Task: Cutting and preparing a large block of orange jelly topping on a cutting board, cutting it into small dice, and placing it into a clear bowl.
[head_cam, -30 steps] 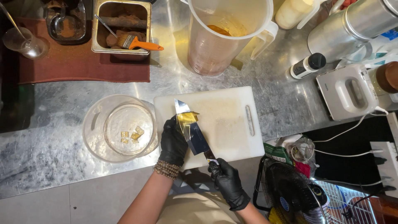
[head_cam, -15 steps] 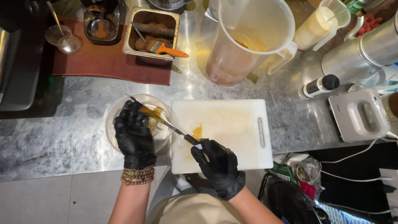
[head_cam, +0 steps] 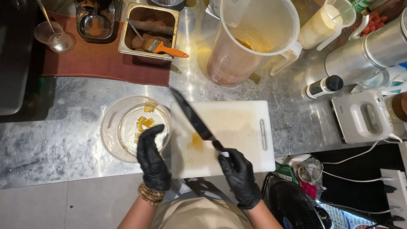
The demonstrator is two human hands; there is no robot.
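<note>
Your knife (head_cam: 193,120) slants across the cutting board's (head_cam: 237,127) left half; its right half lies open. Left hand (head_cam: 151,159) sits over the clear bowl (head_cam: 111,135), hard against the board's edge. Behind, the big plastic jug (head_cam: 250,42) blocks reach; bare steel counter (head_cam: 55,127) spreads open left.

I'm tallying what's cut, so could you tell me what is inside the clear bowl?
A few yellow pieces lie in the clear bowl; the left hand covers its near side.
</note>
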